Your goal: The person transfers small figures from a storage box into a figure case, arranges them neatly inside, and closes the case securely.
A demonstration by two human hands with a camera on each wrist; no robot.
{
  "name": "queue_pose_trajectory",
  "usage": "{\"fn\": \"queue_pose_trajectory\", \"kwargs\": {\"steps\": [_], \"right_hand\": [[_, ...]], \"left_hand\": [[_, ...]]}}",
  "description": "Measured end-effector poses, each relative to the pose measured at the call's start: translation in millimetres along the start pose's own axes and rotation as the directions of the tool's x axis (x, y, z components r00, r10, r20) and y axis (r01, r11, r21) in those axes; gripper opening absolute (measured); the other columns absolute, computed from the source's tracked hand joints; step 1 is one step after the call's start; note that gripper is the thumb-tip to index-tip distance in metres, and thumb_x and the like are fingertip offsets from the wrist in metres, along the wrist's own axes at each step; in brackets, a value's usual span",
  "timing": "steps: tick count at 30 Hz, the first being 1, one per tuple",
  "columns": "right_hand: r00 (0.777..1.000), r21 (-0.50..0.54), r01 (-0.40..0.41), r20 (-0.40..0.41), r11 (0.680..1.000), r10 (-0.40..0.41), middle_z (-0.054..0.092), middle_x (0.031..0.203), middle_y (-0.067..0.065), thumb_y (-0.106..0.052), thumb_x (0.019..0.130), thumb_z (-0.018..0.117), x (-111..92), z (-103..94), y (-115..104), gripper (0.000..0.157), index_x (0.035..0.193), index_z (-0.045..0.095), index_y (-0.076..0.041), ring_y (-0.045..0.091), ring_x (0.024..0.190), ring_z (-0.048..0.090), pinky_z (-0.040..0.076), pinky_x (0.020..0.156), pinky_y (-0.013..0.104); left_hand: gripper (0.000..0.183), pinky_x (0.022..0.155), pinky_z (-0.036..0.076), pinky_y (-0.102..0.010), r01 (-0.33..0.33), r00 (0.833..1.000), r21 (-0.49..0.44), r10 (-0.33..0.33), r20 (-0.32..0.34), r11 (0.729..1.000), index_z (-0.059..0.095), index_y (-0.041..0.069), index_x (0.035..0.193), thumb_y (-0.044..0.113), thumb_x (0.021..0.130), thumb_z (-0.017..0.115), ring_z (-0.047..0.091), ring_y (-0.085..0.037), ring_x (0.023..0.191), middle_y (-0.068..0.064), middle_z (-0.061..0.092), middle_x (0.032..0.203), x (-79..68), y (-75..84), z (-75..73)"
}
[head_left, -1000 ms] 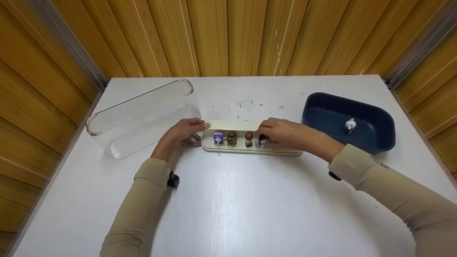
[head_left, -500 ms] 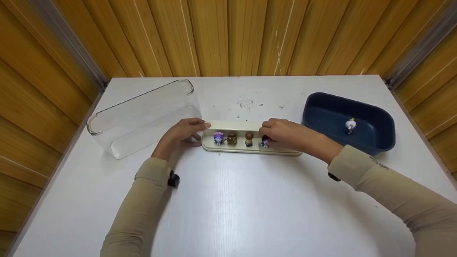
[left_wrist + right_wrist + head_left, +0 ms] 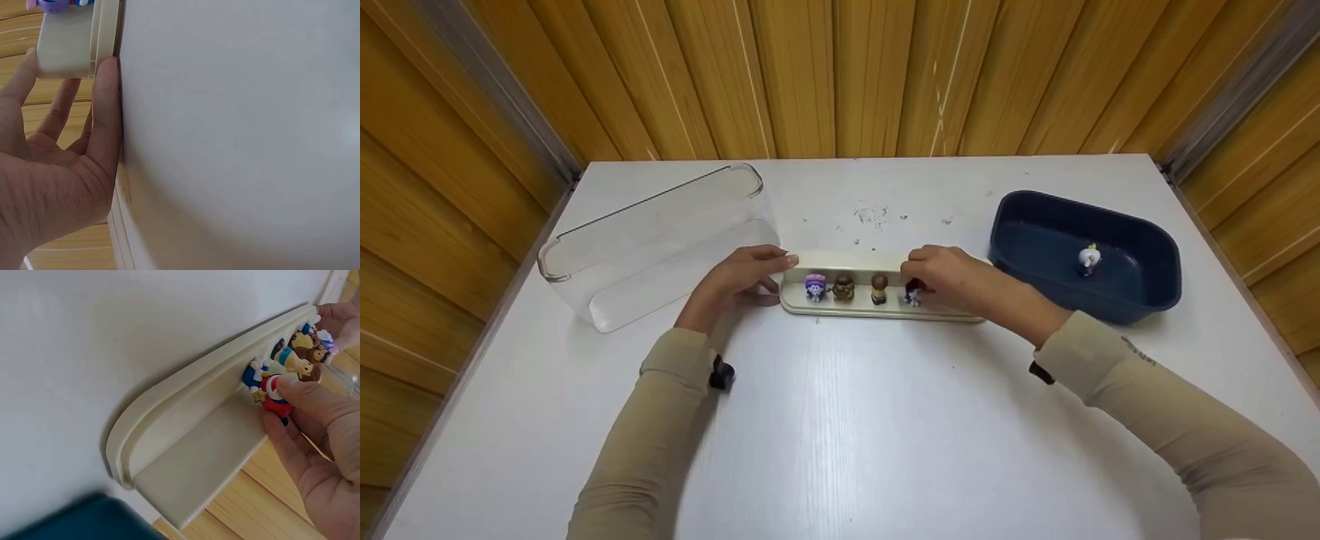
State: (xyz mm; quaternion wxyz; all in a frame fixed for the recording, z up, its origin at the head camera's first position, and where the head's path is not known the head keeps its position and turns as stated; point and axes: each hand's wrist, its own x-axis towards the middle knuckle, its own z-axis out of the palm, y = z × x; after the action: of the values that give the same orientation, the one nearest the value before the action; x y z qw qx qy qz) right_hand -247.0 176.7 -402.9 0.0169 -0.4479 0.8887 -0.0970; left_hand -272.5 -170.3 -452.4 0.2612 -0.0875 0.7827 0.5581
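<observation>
A long cream stand (image 3: 847, 308) with a raised ledge at its back lies mid-table. Along it stand a purple-haired figurine (image 3: 815, 288), a brown figurine (image 3: 844, 288) and a brown-haired figurine (image 3: 879, 289). My left hand (image 3: 739, 274) touches the stand's left end with extended fingers, one at the ledge's top corner and one along the base (image 3: 104, 36). Towards the stand's right part, my right hand (image 3: 956, 277) pinches a red-capped figurine (image 3: 275, 396) between thumb and fingers. That figurine has a gold star at its front, and the hand partly covers it in the head view.
A dark blue bin (image 3: 1035, 285) at the right has a white figurine (image 3: 1089, 259) lying inside. At the left stands a clear plastic box (image 3: 652, 225), close to my left hand. Wood-patterned panels (image 3: 802, 75) rise behind the white table (image 3: 825, 450).
The red-capped figurine has shifted slightly to the right along the stand, widening its gap from the brown-haired one. My right forearm has moved a little inward. The left hand stays at the stand's end.
</observation>
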Motion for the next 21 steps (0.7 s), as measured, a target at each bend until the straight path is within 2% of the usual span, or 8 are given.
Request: {"fn": "queue_pose_trajectory", "kwargs": {"steps": [4, 9, 15, 21], "right_hand": [[0.998, 0.053, -0.032, -0.059, 0.998, 0.035, 0.067, 0.093, 0.009, 0.008, 0.079, 0.082, -2.2, 4.3, 0.9, 0.024, 0.097, 0.072, -0.004, 0.023, 0.085, 0.063, 0.059, 0.075, 0.038], [0.992, 0.071, -0.021, -0.124, 0.997, 0.030, 0.067, 0.092, 0.011, 0.009, 0.080, 0.081, -5.6, 9.8, 2.2, 0.022, 0.097, 0.073, -0.002, 0.026, 0.086, 0.063, 0.059, 0.075, 0.039], [0.987, 0.078, -0.049, -0.147, 0.996, 0.060, 0.066, 0.092, 0.010, 0.009, 0.080, 0.080, -7.1, 11.0, -0.8, 0.023, 0.098, 0.073, -0.003, 0.026, 0.087, 0.062, 0.058, 0.074, 0.039], [0.980, 0.102, -0.075, -0.175, 0.992, 0.092, 0.066, 0.094, 0.010, 0.008, 0.080, 0.082, -11.4, 14.7, -3.6, 0.023, 0.098, 0.073, -0.002, 0.026, 0.088, 0.062, 0.057, 0.076, 0.039]], "left_hand": [[0.063, 0.081, 0.061, -0.031, 0.005, 1.000, 0.000, -0.005, -0.001, 1.000, 0.056, 0.017, 0.143, 0.048, 0.091, 0.075, 0.061, -0.021, 0.096, -0.009, 0.060, 0.123, -0.7, 1.1, -0.5], [0.064, 0.080, 0.061, -0.030, -0.005, 1.000, 0.021, 0.004, 0.013, 1.000, 0.056, 0.016, 0.144, 0.049, 0.092, 0.074, 0.061, -0.020, 0.096, -0.009, 0.061, 0.121, -0.3, 1.5, -1.4], [0.057, 0.079, 0.061, -0.030, -0.011, 1.000, 0.028, 0.011, 0.015, 1.000, 0.059, 0.016, 0.139, 0.048, 0.093, 0.073, 0.061, -0.020, 0.096, -0.009, 0.060, 0.121, 0.9, 2.0, -2.3], [0.063, 0.081, 0.060, -0.030, 0.003, 1.000, 0.021, -0.003, 0.015, 1.000, 0.055, 0.015, 0.143, 0.048, 0.092, 0.074, 0.060, -0.021, 0.098, -0.009, 0.058, 0.127, 1.1, 1.6, -0.9]]}}
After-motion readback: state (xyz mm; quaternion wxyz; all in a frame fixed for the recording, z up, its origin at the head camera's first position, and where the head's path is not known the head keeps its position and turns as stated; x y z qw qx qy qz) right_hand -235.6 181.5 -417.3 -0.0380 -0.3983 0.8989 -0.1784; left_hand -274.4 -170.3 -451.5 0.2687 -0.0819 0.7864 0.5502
